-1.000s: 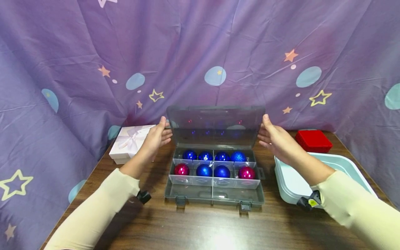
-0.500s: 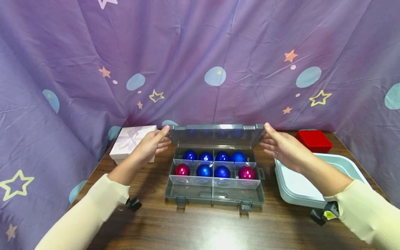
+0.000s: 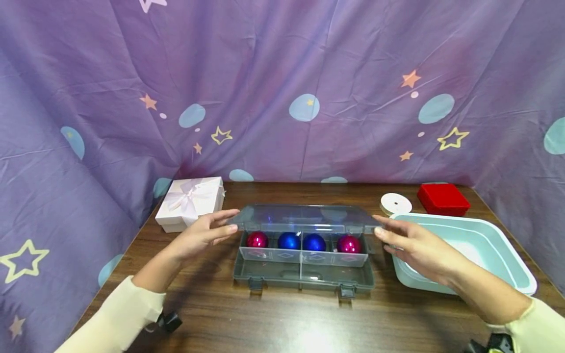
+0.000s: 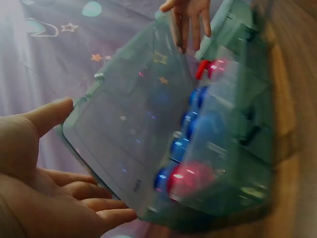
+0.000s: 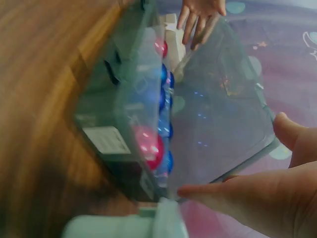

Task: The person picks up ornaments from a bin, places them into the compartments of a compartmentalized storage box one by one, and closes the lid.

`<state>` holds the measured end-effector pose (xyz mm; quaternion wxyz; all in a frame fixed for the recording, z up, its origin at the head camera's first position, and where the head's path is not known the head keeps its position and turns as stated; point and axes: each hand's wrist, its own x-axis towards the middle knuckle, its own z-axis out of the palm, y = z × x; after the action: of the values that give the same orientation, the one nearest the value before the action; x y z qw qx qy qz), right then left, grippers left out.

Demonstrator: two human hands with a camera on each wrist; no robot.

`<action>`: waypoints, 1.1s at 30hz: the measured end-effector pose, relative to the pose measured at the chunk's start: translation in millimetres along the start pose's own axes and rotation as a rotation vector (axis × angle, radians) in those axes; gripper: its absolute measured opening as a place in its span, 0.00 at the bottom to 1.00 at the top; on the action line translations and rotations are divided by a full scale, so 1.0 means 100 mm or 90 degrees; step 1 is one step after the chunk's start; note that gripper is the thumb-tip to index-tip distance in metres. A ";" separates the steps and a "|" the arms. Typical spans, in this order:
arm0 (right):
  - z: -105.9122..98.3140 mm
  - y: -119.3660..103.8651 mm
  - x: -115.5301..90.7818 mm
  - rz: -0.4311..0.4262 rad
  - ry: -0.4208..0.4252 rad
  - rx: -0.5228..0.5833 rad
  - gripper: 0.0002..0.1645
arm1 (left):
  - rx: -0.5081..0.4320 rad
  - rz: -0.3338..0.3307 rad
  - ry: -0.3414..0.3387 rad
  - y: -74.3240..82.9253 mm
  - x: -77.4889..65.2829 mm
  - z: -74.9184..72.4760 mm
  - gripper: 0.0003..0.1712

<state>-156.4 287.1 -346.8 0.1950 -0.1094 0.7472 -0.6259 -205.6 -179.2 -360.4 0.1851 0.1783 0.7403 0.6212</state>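
Observation:
A grey see-through plastic organizer box (image 3: 269,270) stands on the table, its hinged lid (image 3: 304,214) tilted forward and partly lowered. My left hand (image 3: 200,238) has straight fingers and thumb at the lid's left end. At the right end, my right hand (image 3: 415,245) touches the lid the same way. In the divided row below sit two blue balls (image 3: 289,241) between two shiny magenta balls (image 3: 348,243). The lid covers the rear row in the head view; more blue balls (image 4: 179,148) show there in the left wrist view. The front compartments hold nothing.
A white gift box (image 3: 176,208) with a ribbon bow stands at the back left. On the right are a pale blue tray (image 3: 525,284), a white ribbon spool (image 3: 396,203) and a red box (image 3: 443,198). Two latches (image 3: 346,291) hang at the organizer's front.
The lid has swung from upright forward and down over the rear row, both hands moving with it. The white spool behind it has come into view.

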 end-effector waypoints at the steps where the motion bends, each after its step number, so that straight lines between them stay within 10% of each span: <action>1: 0.02 0.03 -0.03 0.002 -0.003 -0.011 0.45 | 0.009 0.005 0.002 -0.05 -0.02 0.01 0.43; 10: 0.34 0.27 -0.13 -0.007 0.039 -0.088 0.49 | -0.112 -0.019 0.007 -0.36 -0.18 0.12 0.50; 23: 0.57 0.58 -0.01 -0.029 0.066 0.022 0.52 | -0.087 -0.011 0.086 -0.65 -0.14 0.27 0.51; 33: 0.56 0.69 0.14 -0.005 0.161 -0.069 0.51 | -0.060 0.017 0.111 -0.69 0.03 0.31 0.50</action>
<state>-139.5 244.1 -424.0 0.0908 -0.0429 0.7981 -0.5940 -195.2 -162.6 -433.8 0.1199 0.1245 0.7212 0.6708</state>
